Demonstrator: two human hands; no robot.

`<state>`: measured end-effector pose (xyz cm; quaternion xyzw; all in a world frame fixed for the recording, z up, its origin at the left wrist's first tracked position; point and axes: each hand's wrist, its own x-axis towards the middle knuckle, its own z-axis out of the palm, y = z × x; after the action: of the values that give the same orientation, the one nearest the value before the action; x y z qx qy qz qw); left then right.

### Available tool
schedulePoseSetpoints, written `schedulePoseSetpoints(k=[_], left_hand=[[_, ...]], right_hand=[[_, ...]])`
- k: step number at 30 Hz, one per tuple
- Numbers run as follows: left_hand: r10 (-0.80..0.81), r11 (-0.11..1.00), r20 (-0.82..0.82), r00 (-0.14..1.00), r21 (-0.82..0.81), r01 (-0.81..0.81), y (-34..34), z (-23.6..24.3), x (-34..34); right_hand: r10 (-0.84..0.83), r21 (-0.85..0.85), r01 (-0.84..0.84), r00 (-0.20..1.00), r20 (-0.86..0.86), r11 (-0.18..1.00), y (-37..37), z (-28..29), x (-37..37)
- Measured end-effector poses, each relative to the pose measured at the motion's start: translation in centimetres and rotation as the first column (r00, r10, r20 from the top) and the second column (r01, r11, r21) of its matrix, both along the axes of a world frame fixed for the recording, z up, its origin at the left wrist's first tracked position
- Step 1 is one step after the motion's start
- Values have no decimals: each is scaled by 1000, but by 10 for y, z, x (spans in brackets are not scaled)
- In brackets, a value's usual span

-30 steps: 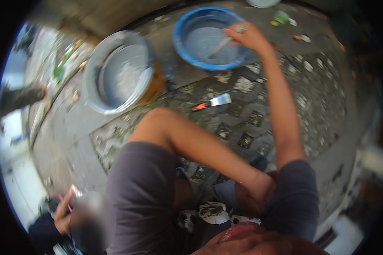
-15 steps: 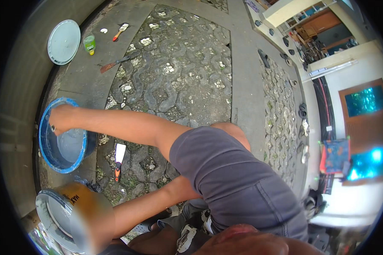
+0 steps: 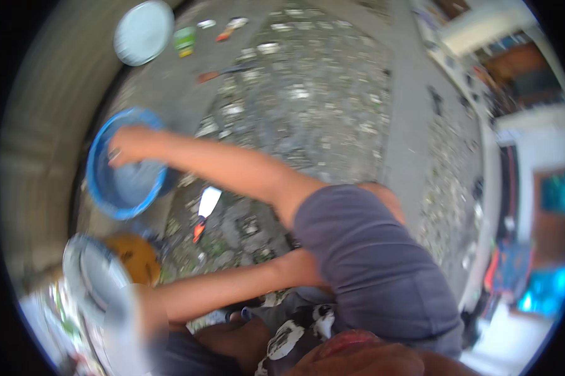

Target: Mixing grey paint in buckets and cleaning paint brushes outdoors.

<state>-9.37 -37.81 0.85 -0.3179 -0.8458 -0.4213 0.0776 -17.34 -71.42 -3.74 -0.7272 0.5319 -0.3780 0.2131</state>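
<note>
My right hand [image 3: 127, 147] reaches into a blue basin [image 3: 132, 194] of greyish mixture at the left, fingers closed; the stick-like tool in it is mostly hidden. My left forearm crosses below, and my left hand [image 3: 302, 268] is tucked beneath my right upper arm, fingers hidden. A putty knife [image 3: 206, 207] with pale blade and orange-black handle lies on the paving below my right forearm. A yellow bucket [image 3: 132, 257] with a pale inner container stands below the basin. The picture is motion-blurred.
A pale lid [image 3: 143, 32], green bottle [image 3: 184, 42], paintbrush [image 3: 231, 28] and long scraper [image 3: 210, 76] lie at the top. A wall [image 3: 38, 156] runs along the left. Footwear lines a ledge at the right, beside a doorway [image 3: 520, 75] and shuttered windows [image 3: 549, 238].
The view has swung round: the basin went from top centre to the left, and the building came into view at right. My right hand stays in the basin.
</note>
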Motion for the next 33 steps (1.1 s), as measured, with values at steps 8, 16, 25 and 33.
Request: schedulePoseSetpoints(k=[8,16,25,33], left_hand=[[293,955,-686,666,251,-162,56,-54,-37],[305,951,-765,568,278,-136,44,-43,-36],[291,957,-789,540,238,-168,40,-43,-36],[176,982,-794,582,102,-158,35,-35,-34]], right_hand=[[-58,264,28,993,107,964,2,77,-43],[-41,171,12,986,164,985,10,153,-63],[-97,150,78,987,127,986,24,183,-54],[-86,117,69,985,148,991,31,190,-52]])
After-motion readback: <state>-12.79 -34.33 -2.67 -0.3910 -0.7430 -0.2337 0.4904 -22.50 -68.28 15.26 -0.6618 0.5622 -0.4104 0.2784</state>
